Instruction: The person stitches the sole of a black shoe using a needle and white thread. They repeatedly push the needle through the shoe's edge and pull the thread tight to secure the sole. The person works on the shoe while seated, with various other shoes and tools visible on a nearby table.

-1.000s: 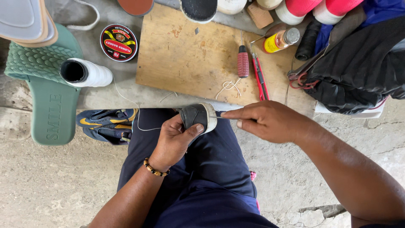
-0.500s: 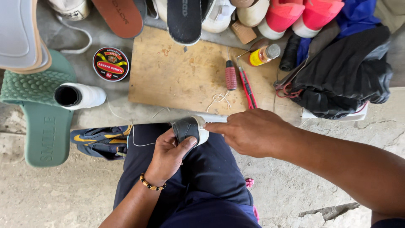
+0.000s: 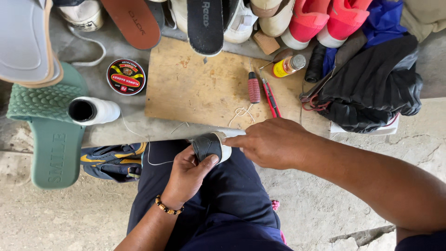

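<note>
I saw my left hand (image 3: 186, 174) curled around a small dark shoe piece with a white edge (image 3: 210, 145), thumb pressed across its near side and fingers wrapped under it, holding it just above my lap in dark blue trousers (image 3: 232, 195). A beaded bracelet (image 3: 167, 207) sat on that wrist. My right hand (image 3: 272, 142) reached in from the right with its fingertips drawn together against the white edge of the piece; I could not tell what, if anything, they pinched, because the tips were hidden behind the piece. A thin white thread (image 3: 153, 160) ran from the piece leftward, toward a white thread spool (image 3: 95, 110) lying on its side on the ledge.

Just beyond the hands lay a wooden board (image 3: 200, 88). On it rested a red-handled awl (image 3: 253, 88) and, just beside it, a red utility knife (image 3: 271, 97), with a loose tangle of white thread near the board's front edge. A small yellow bottle (image 3: 287, 66) lay at the board's far right corner, close to a heap of black fabric (image 3: 371, 88). Left of the board sat a round polish tin (image 3: 126, 76). A green slide sandal (image 3: 49, 130) lay at far left, and a blue and yellow shoe (image 3: 109, 160) sat beside my left leg. Shoes and soles lined the far edge
</note>
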